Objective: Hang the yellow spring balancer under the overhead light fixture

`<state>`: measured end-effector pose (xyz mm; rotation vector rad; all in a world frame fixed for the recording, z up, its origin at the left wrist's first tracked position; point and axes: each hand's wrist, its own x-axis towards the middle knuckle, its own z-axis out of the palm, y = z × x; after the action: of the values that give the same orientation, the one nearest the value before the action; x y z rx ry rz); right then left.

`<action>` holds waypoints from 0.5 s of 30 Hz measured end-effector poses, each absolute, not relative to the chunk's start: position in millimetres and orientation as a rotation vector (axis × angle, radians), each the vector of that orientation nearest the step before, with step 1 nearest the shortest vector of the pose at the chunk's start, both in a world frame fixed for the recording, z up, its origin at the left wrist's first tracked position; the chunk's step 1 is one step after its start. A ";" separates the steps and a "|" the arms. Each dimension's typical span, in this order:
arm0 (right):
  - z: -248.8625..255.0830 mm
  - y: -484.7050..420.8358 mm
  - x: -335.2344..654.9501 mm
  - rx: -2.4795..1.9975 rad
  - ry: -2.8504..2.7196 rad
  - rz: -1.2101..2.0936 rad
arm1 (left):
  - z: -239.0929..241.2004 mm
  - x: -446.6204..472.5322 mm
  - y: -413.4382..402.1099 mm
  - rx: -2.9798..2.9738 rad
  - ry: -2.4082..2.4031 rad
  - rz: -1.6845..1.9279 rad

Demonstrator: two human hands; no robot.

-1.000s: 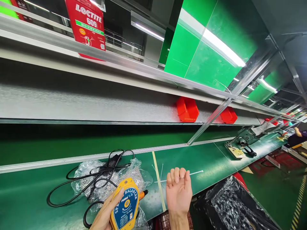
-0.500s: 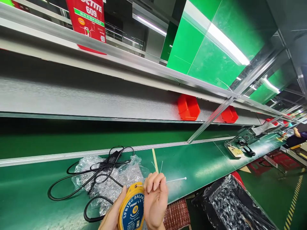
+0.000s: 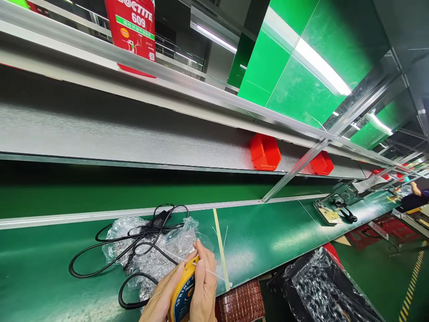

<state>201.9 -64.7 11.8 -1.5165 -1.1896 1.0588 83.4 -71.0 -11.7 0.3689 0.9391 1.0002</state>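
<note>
A red card (image 3: pixel 134 33) hangs behind the top rail of the shelf. White letters on it read "LOCTITE", with the first letter cut off by the picture's edge, and "609" stands below. A green strip under that carries small white characters, too small to read. The yellow and blue spring balancer (image 3: pixel 182 290), held between both hands, shows the letters "SPRING B" along its blue face; the rest is hidden.
</note>
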 end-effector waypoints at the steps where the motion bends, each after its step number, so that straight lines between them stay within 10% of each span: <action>1: 10.9 -65.5 201.4 -1.517 -1.189 1.071 | -11.2 82.4 -70.0 0.382 0.940 0.981; 15: -0.7 -78.2 208.5 -1.481 -1.248 1.185 | -17.2 82.3 -71.6 0.050 1.052 1.007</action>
<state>208.5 -78.2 -0.7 -1.4808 -1.2481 1.1847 82.3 -71.6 -17.2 0.0501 1.0517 1.0070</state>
